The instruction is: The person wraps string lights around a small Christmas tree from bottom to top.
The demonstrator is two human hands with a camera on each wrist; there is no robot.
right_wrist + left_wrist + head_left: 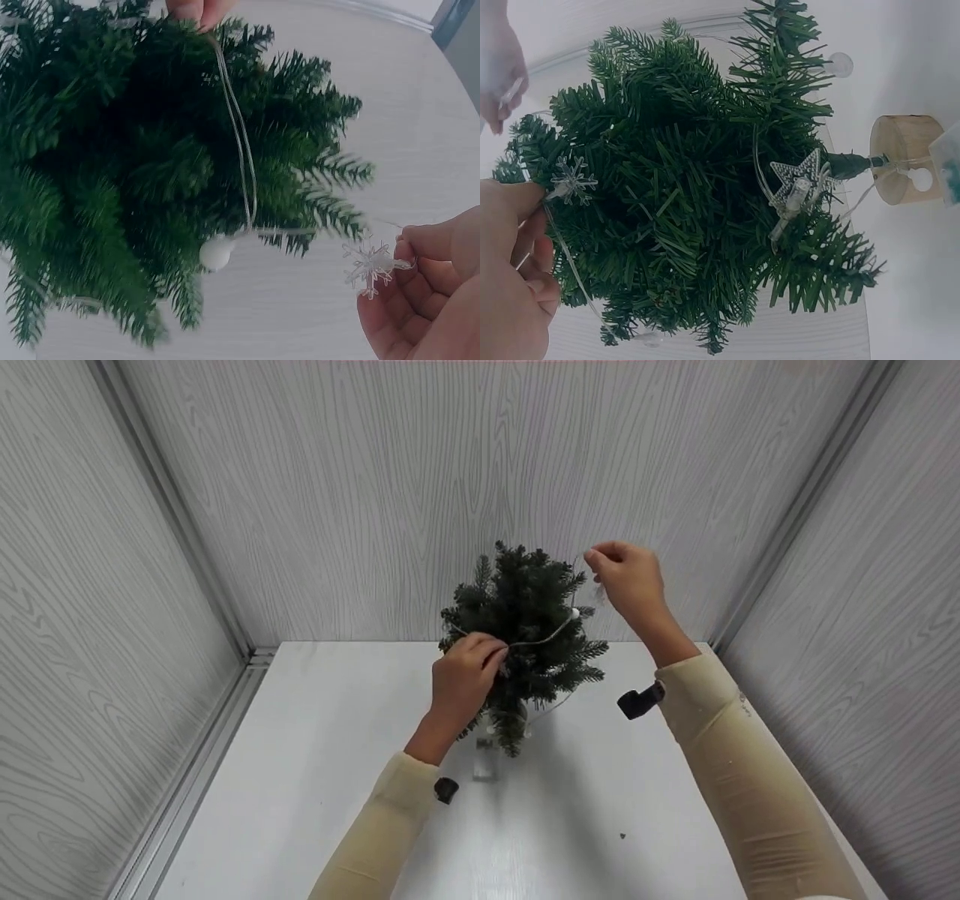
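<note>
A small artificial Christmas tree (525, 592) stands at the table's far edge with a clear light string (546, 640) draped across its front. My left hand (461, 675) pinches the string against the left of the branches, beside a clear snowflake (571, 180). Off the tree's right side, my right hand (630, 581) holds another part of the string between thumb and fingers, close by a second snowflake (369, 266). Between the hands hangs a white ball bulb (215, 253). Lower on the tree sits a clear star (799, 184). The trunk rises from a round wooden base (896, 146).
In front of the base lies a clear box (484, 765) on the white table (337, 720). A tiny dark bit (622, 835) lies at the front right. Grey wood-grain panels (360, 495) enclose the back and both sides.
</note>
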